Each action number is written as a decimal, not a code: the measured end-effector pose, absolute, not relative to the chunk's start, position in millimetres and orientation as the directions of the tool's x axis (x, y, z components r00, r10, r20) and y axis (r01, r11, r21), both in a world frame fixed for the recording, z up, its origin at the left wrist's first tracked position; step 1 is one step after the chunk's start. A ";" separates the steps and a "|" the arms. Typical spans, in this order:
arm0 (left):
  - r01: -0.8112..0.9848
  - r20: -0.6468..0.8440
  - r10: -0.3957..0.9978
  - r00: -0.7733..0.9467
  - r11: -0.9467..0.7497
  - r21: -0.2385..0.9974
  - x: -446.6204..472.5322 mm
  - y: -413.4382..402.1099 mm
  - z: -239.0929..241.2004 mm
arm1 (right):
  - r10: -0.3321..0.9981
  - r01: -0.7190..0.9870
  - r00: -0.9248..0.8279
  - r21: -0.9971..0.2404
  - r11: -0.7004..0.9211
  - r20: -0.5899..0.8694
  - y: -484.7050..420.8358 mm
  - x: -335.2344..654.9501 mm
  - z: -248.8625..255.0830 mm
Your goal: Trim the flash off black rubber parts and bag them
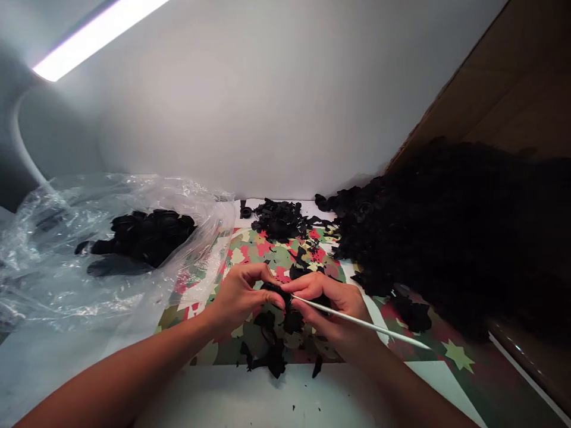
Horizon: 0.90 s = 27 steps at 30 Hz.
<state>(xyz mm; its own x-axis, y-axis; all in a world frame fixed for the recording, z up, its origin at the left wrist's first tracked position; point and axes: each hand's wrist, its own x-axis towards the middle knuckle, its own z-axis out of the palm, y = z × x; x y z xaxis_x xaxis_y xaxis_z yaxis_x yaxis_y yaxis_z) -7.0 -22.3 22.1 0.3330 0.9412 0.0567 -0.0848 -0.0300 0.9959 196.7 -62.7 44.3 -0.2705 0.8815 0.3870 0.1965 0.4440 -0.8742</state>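
A large heap of black pieces (455, 238) lies at the right, and a clear plastic bag (89, 261) with more of them at the left. On the patterned sheet (276, 252) between them, the left hand (241, 297) pinches a small black piece (276, 289). The right hand (334, 303) touches it, closed around a thin white stick (370, 324). I think the sharp tip could slip and prick a finger, or the piece could drop among the loose scraps (272, 351).

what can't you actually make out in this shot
Head view, small black piece: mostly covered by the fingers of left hand and right hand; shape unclear.
White stick: its front tip hidden inside the right hand.
Black pile: too dark to separate single pieces, cut off by right edge.
Black pieces in plastic bag: blurred by wrinkled film.
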 end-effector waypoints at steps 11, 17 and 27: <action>-0.048 0.058 0.947 0.316 -0.045 0.998 -8.6 -21.4 18.6 | 0.857 0.284 -0.271 -0.814 0.507 0.439 -62.6 193.6 41.6; -0.046 0.086 0.952 0.292 -0.076 0.996 -8.8 -22.1 13.9 | 0.813 0.419 -0.179 -0.705 0.573 0.554 -63.6 186.6 31.5; -0.181 0.054 0.954 0.296 0.000 0.984 -7.9 -20.7 21.9 | 0.964 0.205 -0.070 -0.942 0.265 0.256 -59.0 199.4 37.4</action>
